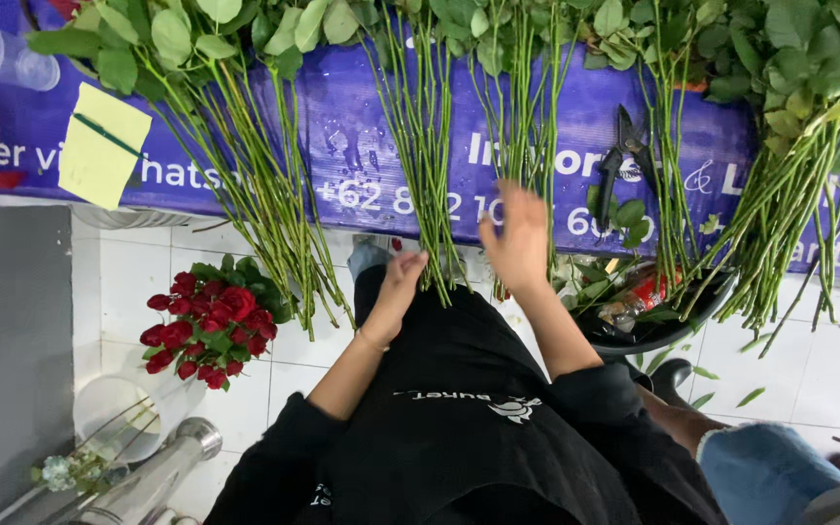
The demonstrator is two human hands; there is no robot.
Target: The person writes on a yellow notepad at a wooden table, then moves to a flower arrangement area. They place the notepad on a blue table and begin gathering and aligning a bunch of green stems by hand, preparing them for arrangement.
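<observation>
Bundle of rose stems [427,175] lying across the table's near edge, cut ends hanging past it toward the floor, leafy tops up at the far side. Long, thin and green; probably light, springy rather than stiff, easily bruised or snapped if bent hard, likely thorny, so best taken low on the bare stalks near the cut ends, loosely, with the whole bunch gathered rather than one stalk pulled. Left hand [399,287] curled at the hanging ends of that bundle, fingers closed around or against the lowest stalks; hard to tell from this angle whether truly gripping or only steadying. Right hand [517,238] raised just beside, at the table's near edge, fingers spread and open, holding nothing, blurred and close to the next bunch of stems [522,136].

Further out: more bunches fanned along the table [362,156] to left and right, black shears [624,156] lying toward the right side, a yellow paper note [99,151] near the left end. Below the edge, a bouquet of red roses [208,326] standing in a clear vase [123,413] on the white tiled floor, and a dark bin [663,316] of trimmings at the right.
</observation>
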